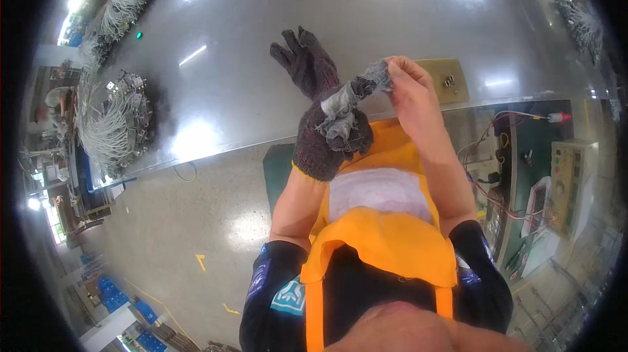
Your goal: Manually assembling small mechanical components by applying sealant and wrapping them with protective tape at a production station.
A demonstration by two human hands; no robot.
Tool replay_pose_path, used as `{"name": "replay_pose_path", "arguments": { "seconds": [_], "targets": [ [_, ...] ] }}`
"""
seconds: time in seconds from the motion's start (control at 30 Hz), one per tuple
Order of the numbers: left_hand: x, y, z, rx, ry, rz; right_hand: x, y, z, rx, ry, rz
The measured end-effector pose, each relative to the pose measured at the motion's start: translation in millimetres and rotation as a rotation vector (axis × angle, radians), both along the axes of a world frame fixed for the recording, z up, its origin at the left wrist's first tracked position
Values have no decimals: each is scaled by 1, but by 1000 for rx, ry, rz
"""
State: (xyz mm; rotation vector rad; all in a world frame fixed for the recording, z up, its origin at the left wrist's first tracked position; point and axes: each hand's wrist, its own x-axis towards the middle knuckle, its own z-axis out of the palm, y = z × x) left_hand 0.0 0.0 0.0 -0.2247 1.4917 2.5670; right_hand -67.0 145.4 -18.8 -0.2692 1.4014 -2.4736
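My left hand (pixel 324 146) wears a dark knitted glove with a yellow cuff edge. Its fingers are closed around a ragged grey piece of fabric (pixel 340 126), which has a darker patch. Bare, my right hand (pixel 413 90) pinches the upper end of that fabric, stretched between the two hands. Whether the fabric is part of a worn glove, I cannot tell. Another dark knitted glove (pixel 304 63) shows just beyond my left hand, fingers pointing away over the grey metal table (pixel 235 84). Its cuff end is hidden behind my left hand and the fabric.
Beside my right hand a brown board (pixel 445 77) with small metal parts lies at the table edge. Bundles of white wires with connectors (pixel 114 117) are piled at the left. At the right stand a beige control box (pixel 568 182) and a red-tipped cable (pixel 556 117).
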Motion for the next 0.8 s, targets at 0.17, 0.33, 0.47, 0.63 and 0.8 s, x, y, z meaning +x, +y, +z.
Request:
{"name": "replay_pose_path", "arguments": {
  "seconds": [0.17, 0.33, 0.47, 0.63, 0.8],
  "targets": [
    [7, 1, 4, 129, 78, 27, 7, 9, 2, 103, -44, -63],
    [12, 3, -3, 38, 103, 15, 12, 3, 11, 165, -37, 95],
    [11, 4, -5, 463, 90, -31, 15, 6, 5, 134, 21, 11],
    [11, 4, -10, 466, 59, -20, 19, 12, 10, 209, 69, -99],
    [13, 6, -3, 446, 4, -17, 16, 14, 13, 183, 129, -235]
  ]
}}
